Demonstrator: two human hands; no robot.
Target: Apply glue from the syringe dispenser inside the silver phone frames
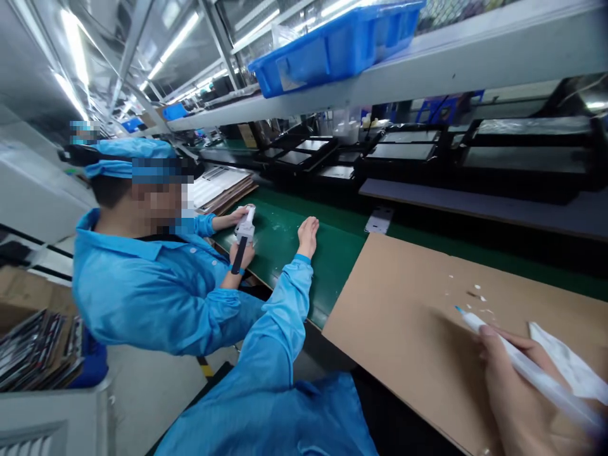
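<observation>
In my right hand (517,386) is a white pen-like tool (506,354) with a narrow blue tip, gripped between thumb and fingers. Its tip points left, over a brown cardboard sheet (389,304). Small white scraps (477,288) lie on the cardboard just beyond the tip, and a crumpled white tissue (565,361) is beside the hand. My left hand (308,235) reaches out over the green tabletop (280,228), with its fingers stretched out and nothing seen in it. A flat white plate (379,220) lies at the cardboard's far edge.
At left, a co-worker (161,272) in blue holds a white tool with a black strip (242,244). Black trays with flat panels (403,149) line the back under a shelf (475,50) bearing a blue bin (332,47). Stacked sheets (225,187) lie beyond the co-worker.
</observation>
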